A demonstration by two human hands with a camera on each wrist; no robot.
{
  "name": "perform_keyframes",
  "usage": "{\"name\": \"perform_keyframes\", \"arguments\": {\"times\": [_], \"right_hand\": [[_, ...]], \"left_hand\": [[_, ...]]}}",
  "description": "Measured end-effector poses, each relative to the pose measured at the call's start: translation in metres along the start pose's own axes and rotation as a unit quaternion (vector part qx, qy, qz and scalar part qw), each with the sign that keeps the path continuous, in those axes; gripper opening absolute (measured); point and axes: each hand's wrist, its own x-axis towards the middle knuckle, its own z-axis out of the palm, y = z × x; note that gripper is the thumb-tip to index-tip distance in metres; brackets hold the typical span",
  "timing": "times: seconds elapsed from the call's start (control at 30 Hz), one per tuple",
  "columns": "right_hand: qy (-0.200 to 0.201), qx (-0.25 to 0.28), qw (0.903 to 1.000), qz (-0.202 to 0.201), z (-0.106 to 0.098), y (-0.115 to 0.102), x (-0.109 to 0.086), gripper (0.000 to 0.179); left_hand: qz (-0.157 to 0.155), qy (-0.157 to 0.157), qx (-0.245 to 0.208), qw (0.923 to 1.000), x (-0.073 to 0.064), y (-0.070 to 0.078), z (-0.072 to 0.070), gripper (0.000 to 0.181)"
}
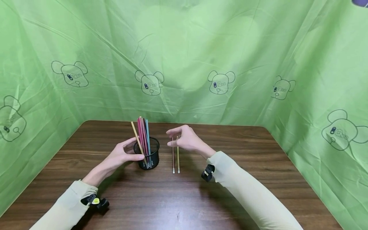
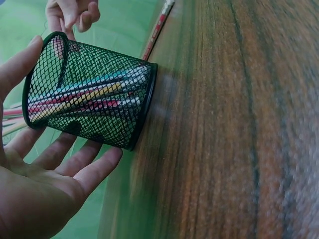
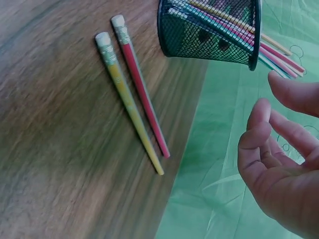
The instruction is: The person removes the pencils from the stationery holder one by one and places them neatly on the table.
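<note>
A black mesh pencil cup (image 1: 155, 157) stands upright on the table, holding several pencils (image 1: 142, 134) in pink, red, blue and yellow. My left hand (image 1: 118, 156) holds the cup from its left side, thumb at the near rim and fingers along the far wall, as the left wrist view shows. To the right of the cup, a red pencil (image 3: 143, 99) and a yellow pencil (image 3: 130, 107) lie side by side, their white erasers toward me. Over their far ends hovers my right hand (image 1: 187, 139), thumb and fingers apart, with nothing between them.
The dark wooden table (image 1: 138, 198) runs back to a green cloth (image 1: 184, 102) printed with bear heads, which also hangs on both sides. Each wrist wears a black camera (image 1: 208, 173) on its sleeve.
</note>
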Motion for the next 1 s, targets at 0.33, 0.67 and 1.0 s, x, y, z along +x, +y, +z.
{"name": "perform_keyframes", "arguments": {"times": [0.33, 0.67, 1.0], "right_hand": [[0.006, 0.009, 0.9992, -0.040, 0.007, -0.011, 0.005, 0.045], [0.005, -0.005, 0.9967, -0.081, 0.019, -0.018, 0.012, 0.047], [0.004, 0.003, 0.9955, -0.094, 0.031, -0.020, 0.019, 0.050]], "left_hand": [[0.006, -0.001, 0.000, 1.0000, 0.000, 0.002, 0.001, 0.086], [0.005, -0.001, -0.004, 1.0000, -0.001, 0.001, 0.001, 0.087], [-0.004, -0.006, -0.010, 0.9999, -0.004, 0.003, 0.002, 0.090]]}}
